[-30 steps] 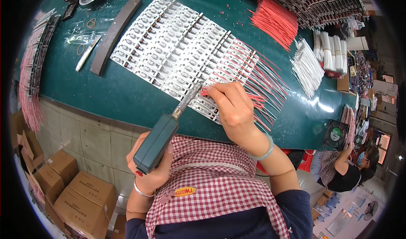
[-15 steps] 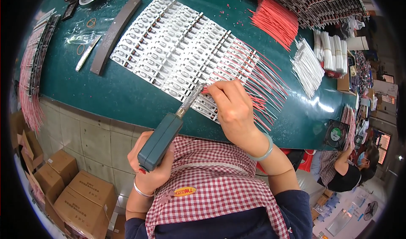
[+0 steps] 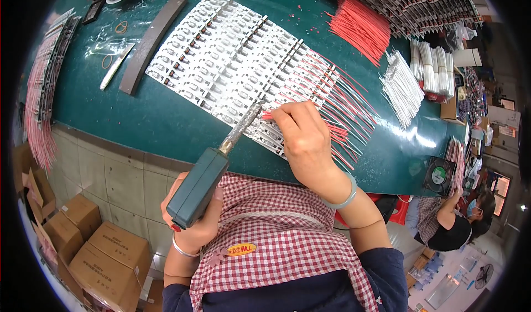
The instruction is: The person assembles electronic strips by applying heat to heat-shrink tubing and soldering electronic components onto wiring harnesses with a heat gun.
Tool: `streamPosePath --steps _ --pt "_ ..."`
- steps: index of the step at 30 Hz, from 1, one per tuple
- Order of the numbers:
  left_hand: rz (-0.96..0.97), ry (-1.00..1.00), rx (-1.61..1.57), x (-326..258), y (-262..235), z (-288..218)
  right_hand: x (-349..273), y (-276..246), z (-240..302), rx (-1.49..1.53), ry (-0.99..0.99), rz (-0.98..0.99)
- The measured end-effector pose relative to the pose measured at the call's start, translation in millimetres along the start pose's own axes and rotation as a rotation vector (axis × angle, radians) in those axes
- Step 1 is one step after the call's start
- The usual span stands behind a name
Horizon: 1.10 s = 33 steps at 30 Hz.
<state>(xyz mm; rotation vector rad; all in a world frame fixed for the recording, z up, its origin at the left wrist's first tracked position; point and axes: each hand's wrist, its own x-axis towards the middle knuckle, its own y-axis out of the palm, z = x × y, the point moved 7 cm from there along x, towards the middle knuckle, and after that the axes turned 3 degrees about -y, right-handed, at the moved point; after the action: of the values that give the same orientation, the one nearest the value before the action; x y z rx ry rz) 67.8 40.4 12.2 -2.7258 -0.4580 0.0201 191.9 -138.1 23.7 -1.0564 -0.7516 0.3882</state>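
Observation:
My left hand (image 3: 206, 222) is wrapped round the dark green body of a soldering gun (image 3: 197, 187). Its long metal barrel points up and right, with the tip over the panel beside my right fingertips. My right hand (image 3: 307, 146) pinches some short red wire ends (image 3: 267, 115) just above the white circuit board panel (image 3: 221, 63). The panel lies tilted on the table, covered in rows of small parts. From its right side fans a spread of red and white wires (image 3: 354, 107), partly hidden behind my right hand.
Loose red wires (image 3: 359, 27) and white wires (image 3: 402, 88) lie in piles at the right. A dark bar (image 3: 152, 44) and a knife-like tool (image 3: 116, 67) rest on the left. Wired boards (image 3: 47, 85) hang over the left edge. Cartons (image 3: 110, 262) stand below; a person (image 3: 453, 218) sits far right.
The soldering gun and my left hand have drawn back slightly, down and to the left, so the tip sits apart from the red wire ends. My right hand has hardly moved.

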Motion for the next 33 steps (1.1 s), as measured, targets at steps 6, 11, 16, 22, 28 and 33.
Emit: streamPosePath --steps 6,11,16,22,28,33 --pt "-0.026 -0.061 -0.045 -5 -3 4 -4 0 1 0.000 -0.018 -0.060" --pt "-0.030 -0.057 -0.025 -8 -6 5 -13 -5 6 0.040 -0.048 -0.130" --pt "-0.006 -0.041 -0.038 -10 -4 7 -16 -2 8 0.049 -0.051 -0.153" --pt "0.022 0.002 0.035 -8 -2 0 -15 -1 10 0.020 -0.021 -0.138" --pt "0.034 0.015 0.046 -8 -1 -1 -14 -1 10 0.003 -0.008 -0.106" --pt "0.039 0.042 0.075 -7 -1 -5 -13 -2 10 -0.004 0.003 -0.096"
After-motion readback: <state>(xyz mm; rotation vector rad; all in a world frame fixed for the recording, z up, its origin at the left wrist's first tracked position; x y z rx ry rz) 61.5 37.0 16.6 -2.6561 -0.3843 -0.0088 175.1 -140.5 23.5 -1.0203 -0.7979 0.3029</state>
